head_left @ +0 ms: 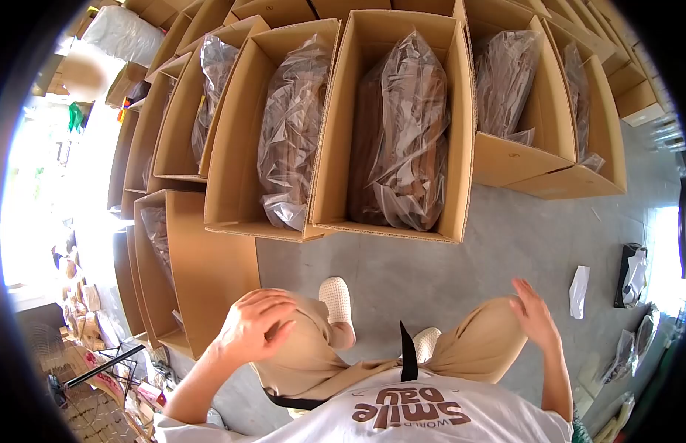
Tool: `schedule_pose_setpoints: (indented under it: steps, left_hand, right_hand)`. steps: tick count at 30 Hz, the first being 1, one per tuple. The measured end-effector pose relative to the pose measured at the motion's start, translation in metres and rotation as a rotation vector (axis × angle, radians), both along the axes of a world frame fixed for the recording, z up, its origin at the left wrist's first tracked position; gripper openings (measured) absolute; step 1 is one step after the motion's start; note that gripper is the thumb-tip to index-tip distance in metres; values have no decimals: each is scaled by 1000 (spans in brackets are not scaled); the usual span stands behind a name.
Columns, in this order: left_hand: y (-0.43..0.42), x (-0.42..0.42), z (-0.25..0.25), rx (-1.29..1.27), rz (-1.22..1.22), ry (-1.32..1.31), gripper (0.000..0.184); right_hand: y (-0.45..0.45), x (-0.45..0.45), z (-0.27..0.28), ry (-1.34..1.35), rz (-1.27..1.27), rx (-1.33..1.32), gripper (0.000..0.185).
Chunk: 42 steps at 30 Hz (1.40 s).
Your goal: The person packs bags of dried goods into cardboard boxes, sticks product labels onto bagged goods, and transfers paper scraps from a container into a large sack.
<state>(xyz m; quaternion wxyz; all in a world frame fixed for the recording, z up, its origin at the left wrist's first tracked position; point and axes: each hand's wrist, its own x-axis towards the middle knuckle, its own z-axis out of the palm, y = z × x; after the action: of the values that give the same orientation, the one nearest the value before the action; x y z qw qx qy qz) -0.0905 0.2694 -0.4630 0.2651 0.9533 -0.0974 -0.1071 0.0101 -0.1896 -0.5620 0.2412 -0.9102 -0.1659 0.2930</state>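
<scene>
My left hand [258, 323] is by my left knee, its fingers loosely bent with the thumb apart, and it holds nothing. Beside my right knee, my right hand [535, 316] has its fingers stretched out and is free of any object. In front of me stands an open cardboard box [467, 140] holding brown items in a clear plastic bag [413, 125]. Just left of it, another open carton [228, 162] contains a similar wrapped bundle [295, 133]. What exactly the brown items are cannot be made out through the plastic.
More open cartons with bagged bundles stand to the right, including one box [524, 159], and to the left. A carton [214, 273] is near my left knee. White paper [578, 292] and a black item [629, 275] lie on the grey floor [505, 244].
</scene>
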Motion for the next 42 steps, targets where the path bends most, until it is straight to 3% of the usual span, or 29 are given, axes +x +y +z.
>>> schedule_pose_setpoints:
  steps: [2, 8, 13, 14, 17, 19, 22, 24, 31, 33, 40, 42]
  left_hand:
    - [3, 10, -4, -19, -98, -17, 19]
    - [3, 54, -36, -31, -392, -55, 19]
    - [-3, 93, -45, 28, -613, -130, 22]
    - [-2, 98, -43, 63, -693, -144, 23]
    - [7, 108, -44, 87, -824, -177, 23]
    - [18, 107, -44, 29, -901, -171, 25]
    - [27, 108, -34, -92, -976, -98, 24]
    - [32, 111, -21, -84, -938, 104, 23]
    - [30, 107, -6, -66, -998, 56, 17]
    - [35, 101, -19, -130, -930, 162, 12]
    - [15, 85, -1, 72, -859, 194, 19]
    - [5, 66, -2, 542, -771, 292, 22]
  right_hand:
    - [-10, -17, -1, 2, -4, -123, 40]
    - [-33, -43, 5, -54, -109, 28, 41]
    - [-23, -47, 40, -88, 250, -126, 46]
    - [-19, -52, 43, -76, 210, -140, 46]
    - [-14, -63, 57, -57, 184, -37, 46]
    - [-11, -69, 64, 4, 154, 211, 44]
    - [-8, -80, 75, 11, 137, 298, 41]
    - [-7, -89, 76, 26, 130, 316, 40]
    - [0, -100, 95, 178, 155, 474, 26]
    - [-3, -115, 90, 170, 86, 535, 22]
    - [-4, -165, 104, 67, -55, 351, 22]
    - [4, -173, 132, 312, -245, -164, 27]
